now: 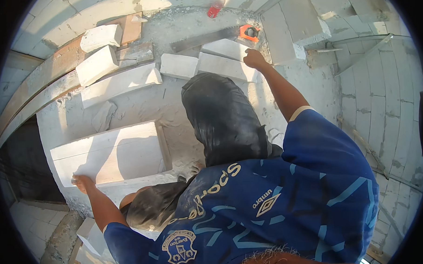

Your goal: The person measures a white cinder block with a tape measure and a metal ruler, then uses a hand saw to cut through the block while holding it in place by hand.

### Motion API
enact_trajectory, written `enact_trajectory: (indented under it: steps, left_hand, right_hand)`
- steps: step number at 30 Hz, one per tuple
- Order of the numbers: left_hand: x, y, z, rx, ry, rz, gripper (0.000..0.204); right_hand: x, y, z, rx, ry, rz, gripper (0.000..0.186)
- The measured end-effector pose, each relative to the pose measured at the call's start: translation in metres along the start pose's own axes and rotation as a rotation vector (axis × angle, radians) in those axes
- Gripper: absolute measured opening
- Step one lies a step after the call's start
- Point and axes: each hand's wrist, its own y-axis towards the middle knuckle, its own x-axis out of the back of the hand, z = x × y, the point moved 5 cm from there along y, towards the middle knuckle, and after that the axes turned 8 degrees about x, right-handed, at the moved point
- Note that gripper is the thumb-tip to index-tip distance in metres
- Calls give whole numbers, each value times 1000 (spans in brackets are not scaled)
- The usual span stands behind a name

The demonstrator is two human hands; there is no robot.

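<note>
The big white block (pixel 128 151) is lying at the left, bearing a thin line (pixel 81 152) but looking uncut; the saw (pixel 206 39) is resting beyond smaller blocks (pixel 179 65). The left hand (pixel 84 183) is touching the big white block, the right hand (pixel 256 59) hanging near the saw; I cannot tell whether fingers are clamping.

A building site: unplastered block walls (pixel 378 100) at right of the frame, loose white masonry blocks (pixel 121 85) at left, a handsaw (pixel 213 38) at upper centre, pale dust covering the floor (pixel 177 119).
</note>
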Motion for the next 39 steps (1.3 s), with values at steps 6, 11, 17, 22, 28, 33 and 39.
enact_trajectory:
  steps: [6,11,17,22,28,33,39]
  left_hand:
    - [-16,-85,1,156,-448,-3,74]
    - [-11,-130,5,121,-357,-109,75]
    - [-9,-167,-3,165,-419,-171,76]
    - [-17,-164,9,221,-362,-161,78]
    - [-23,-167,11,268,-414,-150,79]
    - [-20,-200,-3,525,-401,-60,83]
    - [-19,-213,-9,634,-400,16,84]
  right_hand:
    - [-30,110,-103,-161,-69,-68,47]
    - [-68,189,-158,-128,-168,26,53]
    - [-74,207,-155,-245,-322,171,49]
    - [-45,184,-122,-317,-452,197,46]
    - [34,131,-115,80,-471,124,46]
    - [135,56,-37,447,-113,-41,41]
    - [261,-19,55,420,-98,-21,35]
